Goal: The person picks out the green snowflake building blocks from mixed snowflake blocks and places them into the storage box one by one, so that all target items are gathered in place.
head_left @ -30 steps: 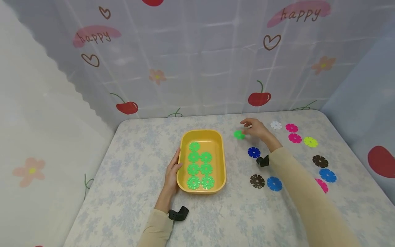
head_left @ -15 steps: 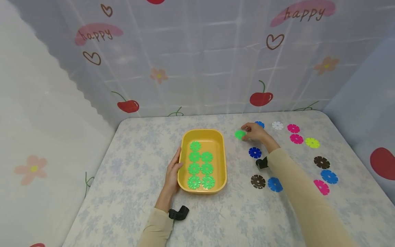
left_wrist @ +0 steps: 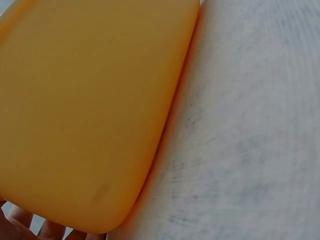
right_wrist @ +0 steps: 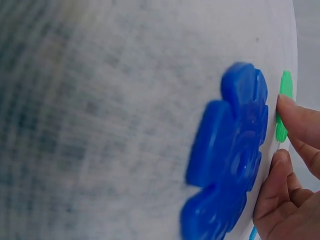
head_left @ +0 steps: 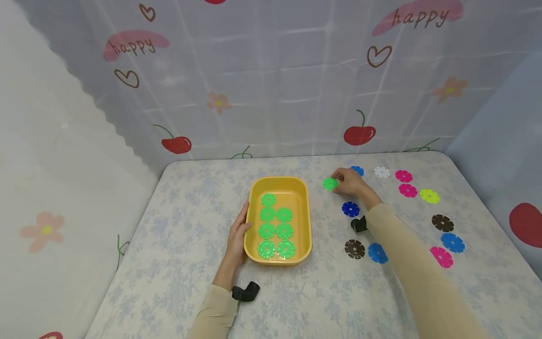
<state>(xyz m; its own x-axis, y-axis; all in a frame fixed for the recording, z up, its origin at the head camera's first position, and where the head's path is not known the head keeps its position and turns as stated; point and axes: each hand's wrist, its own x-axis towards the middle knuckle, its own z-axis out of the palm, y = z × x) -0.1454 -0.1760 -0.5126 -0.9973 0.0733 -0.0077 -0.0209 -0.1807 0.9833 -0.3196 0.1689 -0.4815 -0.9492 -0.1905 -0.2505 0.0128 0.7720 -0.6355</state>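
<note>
My left hand (head_left: 235, 240) holds the left side of a yellow plastic tray (head_left: 307, 221), thumb at the rim and fingers along the outer wall. The left wrist view shows the tray's outer wall (left_wrist: 95, 110), with fingertips (left_wrist: 50, 229) at its lower edge. Several green snowflake discs lie flat inside the tray. Right of it, my right hand (head_left: 350, 181) pinches one green snowflake disc (head_left: 330, 184) at its edge. In the right wrist view this green disc (right_wrist: 285, 85) stands edge-on to the camera, the thumb and fingers at it.
A dark blue disc (head_left: 350, 209) lies just in front of the right hand. Nearby are a brown disc (head_left: 354, 249) and a blue disc (head_left: 378, 253). Farther right lie a white disc (head_left: 382, 172), a yellow disc (head_left: 429, 196) and several pink, brown and blue ones. A curtain (head_left: 271, 94) hangs behind the table.
My right hand's fingers have closed in on the green disc, and a blue disc behind the hand has come into view. The left hand and the tray have stayed in place.
</note>
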